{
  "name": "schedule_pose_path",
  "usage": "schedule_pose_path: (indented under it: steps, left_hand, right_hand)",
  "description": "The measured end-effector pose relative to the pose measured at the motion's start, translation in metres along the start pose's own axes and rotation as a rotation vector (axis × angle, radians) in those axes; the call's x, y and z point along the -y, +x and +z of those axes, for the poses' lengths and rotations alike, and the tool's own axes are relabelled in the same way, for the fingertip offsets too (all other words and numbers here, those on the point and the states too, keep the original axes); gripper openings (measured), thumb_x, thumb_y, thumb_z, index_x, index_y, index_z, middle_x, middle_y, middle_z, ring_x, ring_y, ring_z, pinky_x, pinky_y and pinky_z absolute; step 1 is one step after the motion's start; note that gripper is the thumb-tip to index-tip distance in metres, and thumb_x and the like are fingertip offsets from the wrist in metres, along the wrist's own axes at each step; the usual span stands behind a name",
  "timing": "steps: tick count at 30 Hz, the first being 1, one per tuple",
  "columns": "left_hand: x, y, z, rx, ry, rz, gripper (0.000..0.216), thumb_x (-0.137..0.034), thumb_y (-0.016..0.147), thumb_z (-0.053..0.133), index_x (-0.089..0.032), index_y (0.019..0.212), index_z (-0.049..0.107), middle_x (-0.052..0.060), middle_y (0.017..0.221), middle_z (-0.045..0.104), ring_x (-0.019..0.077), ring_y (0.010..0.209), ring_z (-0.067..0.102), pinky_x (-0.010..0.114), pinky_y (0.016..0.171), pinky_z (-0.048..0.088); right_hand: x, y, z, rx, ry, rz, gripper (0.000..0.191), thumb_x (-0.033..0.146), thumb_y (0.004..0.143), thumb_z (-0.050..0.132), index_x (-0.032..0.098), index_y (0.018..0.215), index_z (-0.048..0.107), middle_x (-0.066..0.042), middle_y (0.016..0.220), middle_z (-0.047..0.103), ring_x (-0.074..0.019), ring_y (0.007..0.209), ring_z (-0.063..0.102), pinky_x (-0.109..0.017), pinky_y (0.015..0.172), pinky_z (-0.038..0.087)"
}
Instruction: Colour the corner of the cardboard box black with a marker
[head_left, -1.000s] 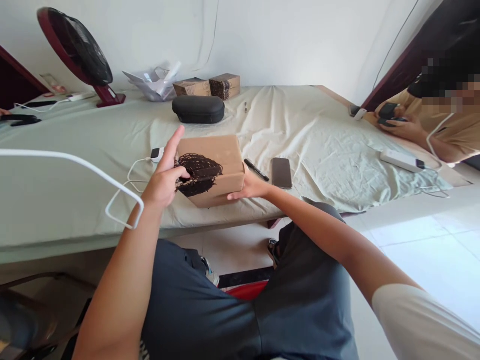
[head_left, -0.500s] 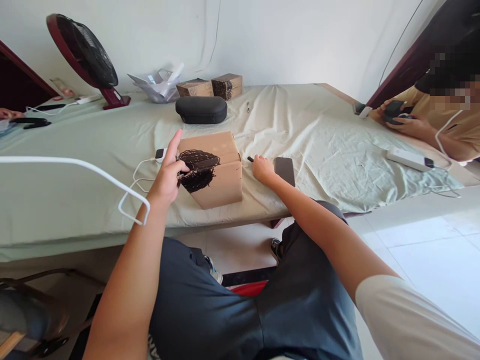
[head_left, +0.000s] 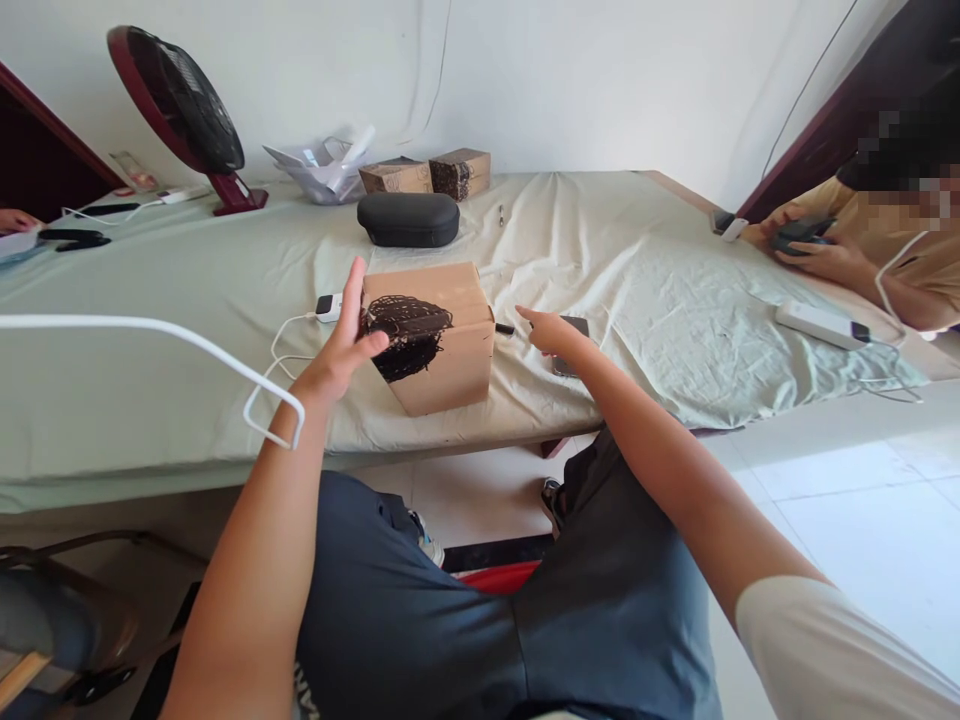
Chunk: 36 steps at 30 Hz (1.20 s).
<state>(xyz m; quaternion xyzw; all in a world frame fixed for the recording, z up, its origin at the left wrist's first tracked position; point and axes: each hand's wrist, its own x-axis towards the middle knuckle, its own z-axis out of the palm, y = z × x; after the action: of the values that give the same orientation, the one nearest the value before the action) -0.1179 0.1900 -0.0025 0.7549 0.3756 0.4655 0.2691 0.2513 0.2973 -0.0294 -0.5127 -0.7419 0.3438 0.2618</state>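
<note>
A brown cardboard box (head_left: pixel 461 360) with a dense black scribble across its left edge stands near the front of the table. My left hand (head_left: pixel 341 345) is at the box's left side, fingers stretched and thumb apart; whether it touches the cardboard is hard to tell. On the cloth just right of the box lies a short black marker (head_left: pixel 505 329). My right hand (head_left: pixel 551 332) is a little right of the marker, holding nothing, its index finger extended toward it and its other fingers partly hidden. Beneath that hand lies a dark phone (head_left: pixel 574 326), partly covered by it.
A black case (head_left: pixel 407 220) sits behind the box, with small cartons (head_left: pixel 461 174), a plastic basket (head_left: pixel 322 178) and a fan (head_left: pixel 180 100) farther back. A white cable (head_left: pixel 150 322) crosses the left side. Another person's hands (head_left: pixel 817 250) hold a dark object at right.
My right hand has let go of the black marker and moved right, its index finger now extended. The marker lies by the box. My left thumb has come away from the scribbled edge.
</note>
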Motion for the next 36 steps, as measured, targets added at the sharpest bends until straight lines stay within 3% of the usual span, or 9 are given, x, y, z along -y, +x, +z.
schedule_pose_path:
  steps: [2,5,7,10,16,21,27,32,36]
  left_hand:
    - [-0.004,-0.003,0.003,0.040,0.093,0.057,0.129,-0.067,0.088,0.082,-0.036,0.181,-0.004,0.015,0.188,0.023,0.0374,0.167,0.042,0.066,0.132,0.041]
    - [-0.012,-0.005,0.014,0.046,0.157,0.034,0.142,-0.063,0.084,0.089,-0.034,0.179,-0.013,0.020,0.188,0.018,0.0389,0.167,0.041,0.069,0.133,0.036]
    - [-0.017,-0.005,0.024,0.013,0.153,0.040,0.144,-0.062,0.082,0.090,-0.038,0.178,-0.015,0.018,0.189,0.012,0.0392,0.168,0.038,0.068,0.134,0.034]
    - [-0.027,-0.001,0.037,-0.058,0.212,0.135,0.149,-0.064,0.076,0.094,-0.041,0.178,-0.013,0.016,0.189,0.009,0.0425,0.171,0.029,0.067,0.136,0.030]
    - [-0.058,0.008,0.051,-0.119,0.558,0.334,0.149,-0.067,0.071,0.095,-0.033,0.180,-0.001,0.017,0.185,0.021,0.0495,0.168,0.027,0.068,0.137,0.020]
    - [-0.069,0.011,0.061,-0.111,0.573,0.429,0.153,-0.067,0.066,0.097,-0.026,0.181,0.005,0.022,0.181,0.027,0.0503,0.163,0.032,0.066,0.134,0.025]
    - [-0.073,0.010,0.070,-0.096,0.476,0.310,0.135,-0.072,0.069,0.095,-0.041,0.176,0.019,0.009,0.182,0.029,0.0496,0.168,0.030,0.067,0.138,0.022]
    - [-0.074,0.012,0.073,-0.140,0.560,0.354,0.143,-0.074,0.064,0.096,-0.040,0.178,0.016,0.009,0.178,0.033,0.0509,0.163,0.035,0.068,0.134,0.026]
    - [-0.075,0.012,0.082,-0.238,0.618,0.335,0.142,-0.074,0.067,0.094,-0.034,0.179,0.018,0.014,0.173,0.035,0.0496,0.156,0.039,0.068,0.130,0.027]
  right_hand:
    - [0.002,-0.008,-0.018,-0.019,0.074,0.069,0.029,0.044,0.090,0.069,0.020,0.105,0.073,-0.005,0.067,0.071,-0.0240,0.054,0.073,-0.037,0.055,0.062]
    - [0.015,-0.021,-0.038,-0.060,0.303,0.084,0.027,0.038,0.088,0.059,0.021,0.108,0.066,-0.006,0.080,0.077,-0.0228,0.071,0.081,-0.031,0.060,0.063]
    - [0.028,-0.029,-0.043,-0.114,0.557,0.014,0.036,0.032,0.079,0.068,0.024,0.113,0.059,-0.004,0.094,0.082,-0.0202,0.084,0.084,-0.026,0.066,0.061]
    - [0.048,-0.037,-0.041,-0.226,0.739,-0.122,0.050,0.037,0.074,0.087,0.029,0.105,0.049,0.002,0.091,0.081,-0.0148,0.076,0.079,-0.021,0.060,0.050]
    - [0.072,-0.065,-0.028,-0.263,0.680,-0.429,0.053,0.080,0.101,0.052,0.028,0.104,0.058,0.005,0.064,0.067,-0.0116,0.044,0.049,-0.028,0.046,0.036]
    - [0.087,-0.090,-0.016,-0.227,0.606,-0.693,0.037,0.064,0.102,0.067,0.028,0.112,0.063,0.006,0.073,0.070,-0.0114,0.052,0.054,-0.028,0.051,0.047]
    - [0.097,-0.100,-0.004,-0.138,0.530,-0.760,0.027,0.051,0.105,0.067,0.024,0.102,0.067,0.004,0.076,0.070,-0.0117,0.063,0.063,-0.029,0.066,0.059]
    - [0.103,-0.106,-0.003,-0.105,0.499,-0.776,0.015,0.038,0.104,0.062,0.024,0.103,0.066,0.003,0.079,0.069,-0.0122,0.065,0.065,-0.028,0.062,0.054]
    - [0.106,-0.108,0.001,-0.234,0.397,-0.860,0.002,0.027,0.094,0.063,0.027,0.095,0.061,0.003,0.077,0.068,-0.0125,0.058,0.056,-0.030,0.054,0.049]
